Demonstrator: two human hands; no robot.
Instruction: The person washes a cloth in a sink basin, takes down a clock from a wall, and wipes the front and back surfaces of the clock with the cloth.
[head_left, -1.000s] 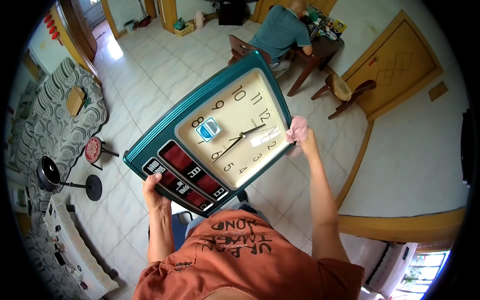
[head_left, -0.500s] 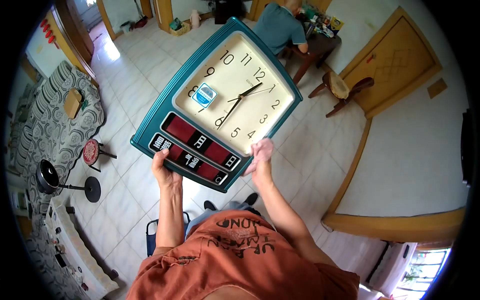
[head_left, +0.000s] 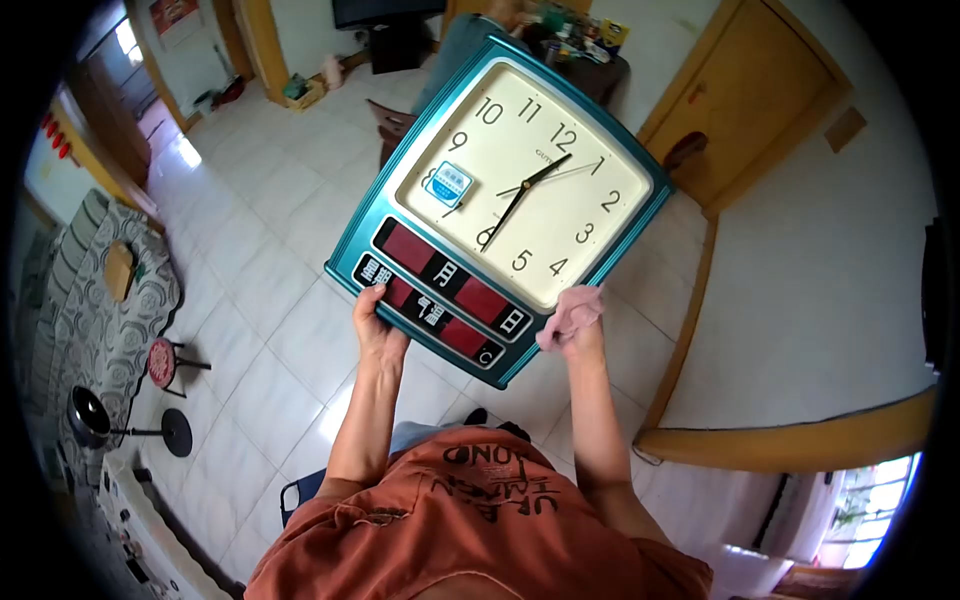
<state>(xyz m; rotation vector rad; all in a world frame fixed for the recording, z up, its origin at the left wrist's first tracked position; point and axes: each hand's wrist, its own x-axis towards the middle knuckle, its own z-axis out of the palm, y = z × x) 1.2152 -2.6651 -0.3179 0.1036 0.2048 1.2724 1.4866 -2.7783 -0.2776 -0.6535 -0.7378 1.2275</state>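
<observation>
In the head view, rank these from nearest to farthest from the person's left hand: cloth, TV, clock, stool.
From the left hand:
1. Clock, in its grip.
2. Cloth, in the right hand.
3. Stool, off to the left.
4. TV, across the room.

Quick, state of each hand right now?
Left hand: closed on the clock, thumb on its front.
Right hand: holding a pink cloth at the clock's edge.
</observation>
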